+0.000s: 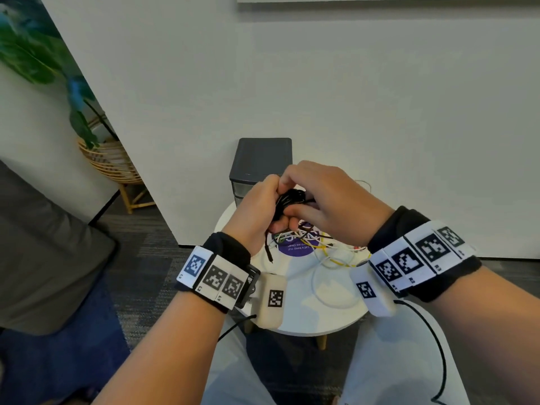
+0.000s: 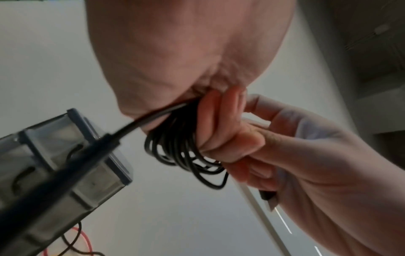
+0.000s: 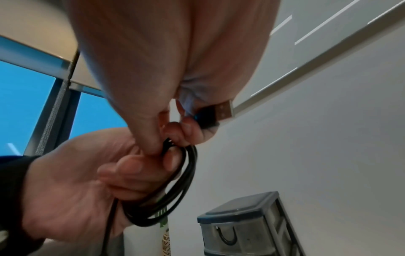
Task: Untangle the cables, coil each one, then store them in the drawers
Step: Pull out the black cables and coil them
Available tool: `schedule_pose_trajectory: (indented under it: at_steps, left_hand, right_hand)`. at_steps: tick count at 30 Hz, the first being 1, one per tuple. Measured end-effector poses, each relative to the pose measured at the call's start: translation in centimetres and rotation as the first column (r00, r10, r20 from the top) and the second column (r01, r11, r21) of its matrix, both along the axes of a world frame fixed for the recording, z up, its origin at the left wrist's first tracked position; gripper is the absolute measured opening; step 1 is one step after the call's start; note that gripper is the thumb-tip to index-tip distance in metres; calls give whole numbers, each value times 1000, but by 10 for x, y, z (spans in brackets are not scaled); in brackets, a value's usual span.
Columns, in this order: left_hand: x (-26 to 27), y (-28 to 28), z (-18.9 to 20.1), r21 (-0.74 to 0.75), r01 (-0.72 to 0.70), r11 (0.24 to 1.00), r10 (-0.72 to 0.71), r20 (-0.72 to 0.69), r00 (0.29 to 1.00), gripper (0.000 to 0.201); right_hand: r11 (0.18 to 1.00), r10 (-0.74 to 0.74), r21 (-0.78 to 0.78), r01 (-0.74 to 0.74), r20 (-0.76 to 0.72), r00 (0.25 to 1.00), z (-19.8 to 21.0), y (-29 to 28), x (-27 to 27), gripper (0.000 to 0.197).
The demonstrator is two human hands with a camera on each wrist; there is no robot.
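A black cable (image 1: 287,201) is wound into a coil held between both hands above the round white table (image 1: 295,317). My left hand (image 1: 257,209) grips the coil (image 2: 186,152), fingers curled round its loops (image 3: 173,195). One loose end hangs below the left hand (image 1: 268,252). My right hand (image 1: 321,200) pinches the coil from the right and holds the cable's USB plug (image 3: 215,112) in its fingers. Several tangled white, yellow and dark cables (image 1: 327,247) lie on the table under the hands. The grey drawer unit (image 1: 263,162) stands at the table's far edge.
A white wall rises right behind the table. A wicker plant stand (image 1: 114,162) with a green plant stands at the left. A grey seat (image 1: 43,244) is at the near left. Through the drawers' clear fronts (image 3: 241,233) dark cable shows inside.
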State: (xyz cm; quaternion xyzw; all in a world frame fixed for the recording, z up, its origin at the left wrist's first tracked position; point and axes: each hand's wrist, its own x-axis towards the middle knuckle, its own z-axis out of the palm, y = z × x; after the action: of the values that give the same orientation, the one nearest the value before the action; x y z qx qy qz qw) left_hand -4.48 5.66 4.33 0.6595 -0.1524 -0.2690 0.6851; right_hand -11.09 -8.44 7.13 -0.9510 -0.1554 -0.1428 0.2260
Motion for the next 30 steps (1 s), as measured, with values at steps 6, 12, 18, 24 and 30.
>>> schedule_pose_trajectory:
  at_steps: [6, 12, 18, 24, 30]
  left_hand:
    - [2, 2, -11, -21, -164, 986, 165, 109, 980, 23]
    - [-8, 7, -21, 49, -123, 991, 111, 202, 973, 23]
    - [-10, 15, -20, 53, 58, 997, -66, 165, 984, 20]
    - [-6, 15, -14, -47, 209, 977, -205, 79, 976, 15]
    - [-1, 11, -11, -84, 167, 982, -160, 85, 983, 16]
  right_hand:
    - [985, -161, 70, 155, 87, 983, -22, 2, 8, 16]
    - [866, -228, 411, 285, -184, 956, -34, -6, 8, 15]
    - [940, -63, 302, 158, -302, 951, -11, -22, -6, 17]
    - [997, -57, 51, 66, -163, 985, 8, -35, -11, 11]
    - [987, -103, -113, 112, 89, 991, -7, -36, -4, 7]
